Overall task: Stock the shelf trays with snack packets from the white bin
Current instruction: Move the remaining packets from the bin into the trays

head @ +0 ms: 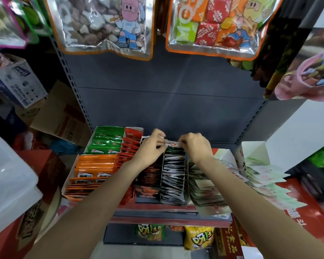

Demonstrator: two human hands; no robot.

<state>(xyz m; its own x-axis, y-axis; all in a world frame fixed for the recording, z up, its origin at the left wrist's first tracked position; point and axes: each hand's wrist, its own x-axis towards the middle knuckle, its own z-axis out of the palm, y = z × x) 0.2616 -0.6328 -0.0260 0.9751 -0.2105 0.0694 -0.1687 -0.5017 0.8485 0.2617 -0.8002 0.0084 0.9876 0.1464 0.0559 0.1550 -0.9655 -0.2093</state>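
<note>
Below the grey shelf (168, 214), bright snack bags (198, 238) stood on a lower tier. Left of the shelf, nearest the camera, sat the white bin (10, 184); what it held could not be made out. On the shelf itself, cardboard trays ran front to back: an orange tray (94, 172) packed with upright orange packets at the shelf's left front, a green tray (106, 142) of green packets behind it, and a narrow middle tray (173, 178) filled with dark packets standing on edge in a row. Pale packets (206, 191) fanned out of the tray to its right. At the far end of the middle tray, against the shelf's back panel, a person's left hand (151, 148) and right hand (194, 147) each pinched one end of a single dark-green packet (173, 145). The packet stood upright, its long axis running left to right across the tray, its face toward the camera.
</note>
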